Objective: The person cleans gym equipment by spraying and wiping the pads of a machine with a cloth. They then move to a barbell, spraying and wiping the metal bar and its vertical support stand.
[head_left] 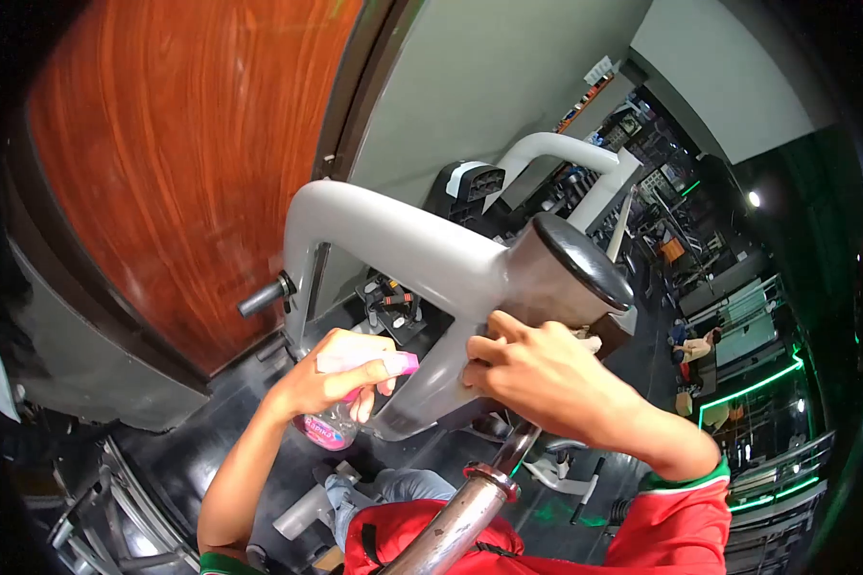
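My left hand (345, 372) is wrapped round the neck of a clear spray bottle (324, 428) with a pink and white trigger head (398, 364) and a pink label. The nozzle points right, toward the grey metal frame (403, 235) of a gym machine. Against that frame, just below its round black end cap (585, 259), my right hand (542, 374) presses with its fingers curled. A small pale scrap shows past the knuckles; what the fingers hold is hidden. Beneath this hand runs a worn steel bar (470, 513) with a red collar.
A wood-grain door (192, 144) stands at the left beside a grey wall (470, 86). A short metal peg (264, 295) sticks out of the frame. Behind are another curved grey frame (556, 144), racks and a person (697, 347) farther off. Railings (134, 508) lie lower left.
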Available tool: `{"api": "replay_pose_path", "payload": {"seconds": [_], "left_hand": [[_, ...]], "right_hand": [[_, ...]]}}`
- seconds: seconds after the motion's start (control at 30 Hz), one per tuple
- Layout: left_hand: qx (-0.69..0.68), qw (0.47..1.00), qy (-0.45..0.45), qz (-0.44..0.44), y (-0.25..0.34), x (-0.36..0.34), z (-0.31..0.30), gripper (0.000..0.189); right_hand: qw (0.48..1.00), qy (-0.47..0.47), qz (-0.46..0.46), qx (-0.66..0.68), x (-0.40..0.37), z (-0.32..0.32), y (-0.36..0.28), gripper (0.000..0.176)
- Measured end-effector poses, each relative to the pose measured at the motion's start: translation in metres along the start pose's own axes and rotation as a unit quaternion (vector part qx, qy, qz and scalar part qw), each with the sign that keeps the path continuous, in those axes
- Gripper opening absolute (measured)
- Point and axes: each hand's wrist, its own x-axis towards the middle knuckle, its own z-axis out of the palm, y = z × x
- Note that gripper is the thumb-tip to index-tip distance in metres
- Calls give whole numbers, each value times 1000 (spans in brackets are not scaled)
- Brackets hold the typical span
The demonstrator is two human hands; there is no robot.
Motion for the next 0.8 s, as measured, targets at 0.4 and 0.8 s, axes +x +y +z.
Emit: {"api": "replay_pose_path", "payload": {"seconds": [0.4, 0.8], "left_hand": [[188, 970, -35, -151, 95, 8, 71, 43], [380, 852, 144, -330, 178, 34, 219, 53]], "right_hand": [[914, 273, 88, 287, -123, 51, 24, 49], [774, 496, 24, 393, -126, 140, 39, 28]]}}
